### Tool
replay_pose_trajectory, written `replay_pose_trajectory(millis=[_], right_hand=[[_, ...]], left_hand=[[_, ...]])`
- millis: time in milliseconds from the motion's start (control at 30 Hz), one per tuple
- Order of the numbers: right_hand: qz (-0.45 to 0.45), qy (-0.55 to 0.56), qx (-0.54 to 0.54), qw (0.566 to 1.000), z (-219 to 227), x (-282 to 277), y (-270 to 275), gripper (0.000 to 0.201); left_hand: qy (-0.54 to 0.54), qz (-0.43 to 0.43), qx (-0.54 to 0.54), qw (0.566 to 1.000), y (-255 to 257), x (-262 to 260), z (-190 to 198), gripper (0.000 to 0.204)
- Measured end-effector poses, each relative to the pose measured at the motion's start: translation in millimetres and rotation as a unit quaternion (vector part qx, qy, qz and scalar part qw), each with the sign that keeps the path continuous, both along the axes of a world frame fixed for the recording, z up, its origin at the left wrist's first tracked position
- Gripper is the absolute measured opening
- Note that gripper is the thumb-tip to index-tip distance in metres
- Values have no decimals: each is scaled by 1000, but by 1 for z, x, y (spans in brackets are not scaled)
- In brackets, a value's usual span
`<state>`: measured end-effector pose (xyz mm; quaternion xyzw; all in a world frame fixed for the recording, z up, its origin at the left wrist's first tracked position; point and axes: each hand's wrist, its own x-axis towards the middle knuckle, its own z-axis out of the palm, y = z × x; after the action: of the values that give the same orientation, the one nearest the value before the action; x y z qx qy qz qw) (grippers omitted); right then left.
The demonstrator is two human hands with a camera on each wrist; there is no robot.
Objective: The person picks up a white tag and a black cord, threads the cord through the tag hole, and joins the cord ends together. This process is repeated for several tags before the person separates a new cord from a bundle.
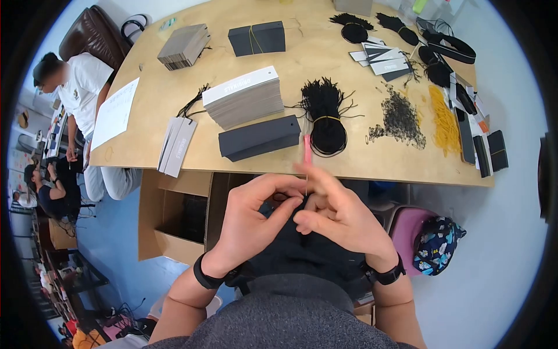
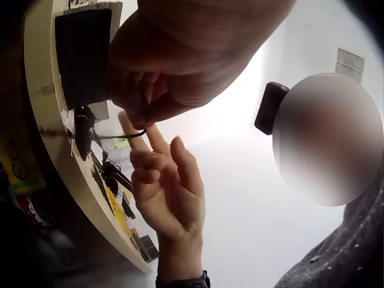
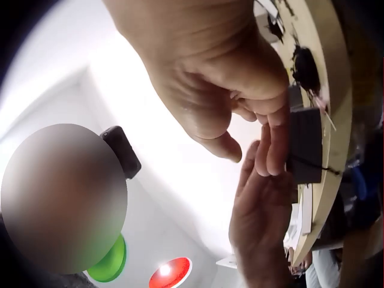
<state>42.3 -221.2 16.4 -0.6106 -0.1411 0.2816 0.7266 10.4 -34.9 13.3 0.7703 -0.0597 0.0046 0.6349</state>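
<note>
My left hand [image 1: 256, 212] pinches a thin black cord [image 2: 123, 137] between thumb and fingertips, in front of the table edge. A length of the cord sticks out sideways from the pinch in the left wrist view. My right hand [image 1: 340, 218] is right beside it, thumb held apart from the fingers, the index finger blurred and stretched over the left fingertips. Nothing shows between its thumb and fingers in the right wrist view. Just beyond the hands, a pink-handled tool [image 1: 308, 150] with a thin pointed shaft lies over the table edge.
On the table [image 1: 203, 160] stand a dark card stack [image 1: 258, 138], a white-edged tag stack [image 1: 244, 99] and a bundle of black cords [image 1: 327, 119]. Small black pins [image 1: 401, 119] and yellow strips [image 1: 443, 119] lie right. A cardboard box [image 1: 148, 215] is below; a person [image 1: 87, 75] sits left.
</note>
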Motion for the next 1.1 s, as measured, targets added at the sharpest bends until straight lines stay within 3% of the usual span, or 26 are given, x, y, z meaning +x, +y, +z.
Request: replay_pose_trajectory(millis=[67, 133, 233, 300, 367, 433, 467, 533, 567, 633, 767, 833, 933, 1100], right_hand=[[34, 13, -35, 999, 0, 6, 2, 30], [17, -15, -151, 988, 0, 10, -7, 17], [-12, -49, -152, 987, -6, 8, -16, 13], [-47, -40, -132, 989, -2, 7, -18, 12], [-46, -34, -133, 989, -3, 7, -24, 12], [-45, -29, -135, 989, -3, 6, -26, 12], [-45, -28, -130, 990, -4, 5, -26, 12], [-45, -27, -126, 991, -3, 2, -28, 11], [-40, -35, -141, 989, -4, 1, -29, 11], [-39, -45, -158, 986, -5, -1, -31, 11], [-39, -47, -157, 986, -9, -3, -33, 11], [-45, -46, -156, 986, -11, -4, -34, 10], [-46, -40, -148, 987, -13, -4, -35, 10], [-47, -36, -141, 988, -15, -5, -34, 9]], left_hand=[[-27, 3, 30, 999, 2, 2, 4, 27], [-31, 14, 52, 998, 7, 5, 10, 25], [-65, -24, 149, 986, 22, 24, 23, 21], [-153, 19, 193, 969, 33, 51, 29, 22], [-209, 67, 312, 924, 48, 86, 41, 26], [-331, 114, 398, 848, 63, 124, 30, 31], [-332, 115, 398, 847, 70, 140, 27, 31], [-188, 59, 425, 883, 82, 162, 25, 34], [-190, 59, 424, 883, 83, 163, 26, 34], [-97, 39, 369, 924, 83, 166, 29, 34], [-177, 73, 366, 911, 79, 148, 38, 34], [-267, 80, 441, 853, 71, 126, 47, 32], [-252, 1, 429, 868, 55, 96, 43, 29], [-210, -1, 426, 880, 44, 87, 16, 30]])
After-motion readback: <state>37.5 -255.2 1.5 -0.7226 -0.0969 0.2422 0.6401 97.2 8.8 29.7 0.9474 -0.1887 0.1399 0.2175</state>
